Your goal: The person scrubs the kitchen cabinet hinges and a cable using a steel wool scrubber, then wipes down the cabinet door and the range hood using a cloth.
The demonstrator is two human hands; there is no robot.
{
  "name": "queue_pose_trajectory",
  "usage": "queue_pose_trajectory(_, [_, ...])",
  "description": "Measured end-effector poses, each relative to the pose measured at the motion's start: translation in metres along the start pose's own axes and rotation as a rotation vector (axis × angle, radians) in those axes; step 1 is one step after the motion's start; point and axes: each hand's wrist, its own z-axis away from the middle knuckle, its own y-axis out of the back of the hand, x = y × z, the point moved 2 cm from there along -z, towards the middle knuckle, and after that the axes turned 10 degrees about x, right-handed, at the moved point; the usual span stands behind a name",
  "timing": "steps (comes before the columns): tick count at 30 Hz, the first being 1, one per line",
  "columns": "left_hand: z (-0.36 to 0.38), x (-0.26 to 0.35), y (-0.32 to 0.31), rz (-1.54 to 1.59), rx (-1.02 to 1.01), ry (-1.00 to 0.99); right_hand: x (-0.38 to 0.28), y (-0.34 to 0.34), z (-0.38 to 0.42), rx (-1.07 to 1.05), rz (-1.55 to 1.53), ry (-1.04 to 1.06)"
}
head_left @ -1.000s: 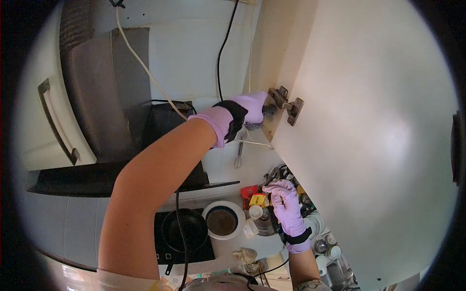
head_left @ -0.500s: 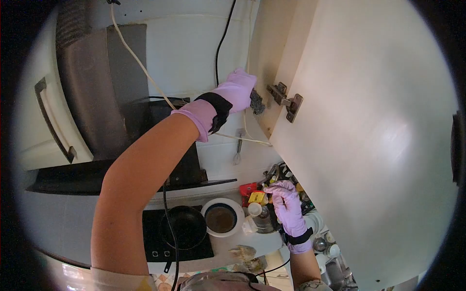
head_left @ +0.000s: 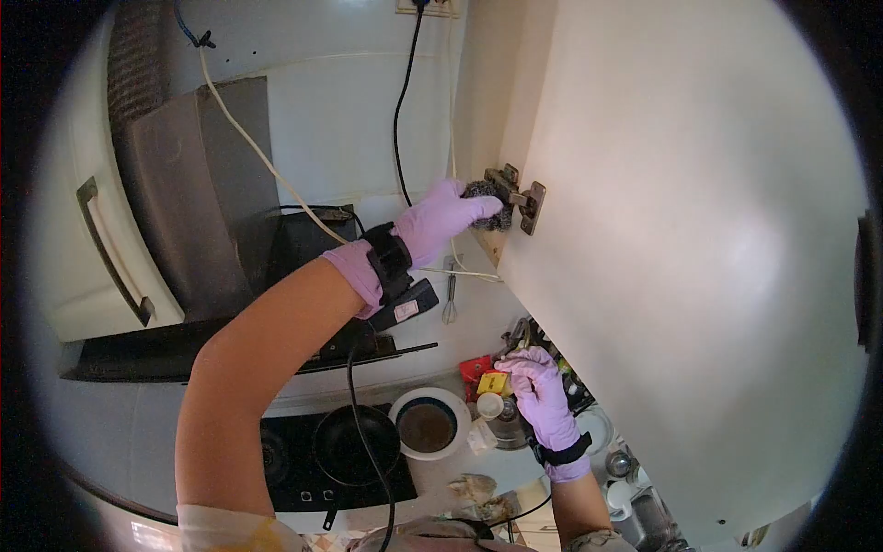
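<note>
My left hand (head_left: 446, 221), in a pink glove with a black wrist strap, holds a grey steel wool scrubber (head_left: 486, 204) against the inner side of the cabinet (head_left: 487, 101), beside a metal hinge (head_left: 526, 198). The white cabinet door (head_left: 681, 239) stands open on the right. My right hand (head_left: 543, 391), also gloved in pink, hangs lower down above the counter, near the small jars. Its fingers are curled close together, and whatever may be between them cannot be made out.
Below lie a black pan (head_left: 357, 444) on the stove, a white bowl (head_left: 428, 423), a yellow box (head_left: 492, 383) and a red packet (head_left: 475, 368). A range hood (head_left: 189, 184) is at left. Cables hang near my left arm; a whisk (head_left: 450, 302) hangs on the wall.
My left hand has moved down with the scrubber, which is now close beside the hinge. The view has shifted slightly. My right hand has hardly moved.
</note>
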Motion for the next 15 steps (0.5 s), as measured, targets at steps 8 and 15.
queue_pose_trajectory(8, [-0.016,0.003,-0.007,-0.343,0.094,-0.053,0.009,-0.006,0.002,-0.028,-0.003,-0.051])
queue_pose_trajectory(15, [-0.004,0.001,-0.025,-0.634,0.115,-0.140,-0.002,-0.009,-0.002,-0.016,-0.125,-0.080])
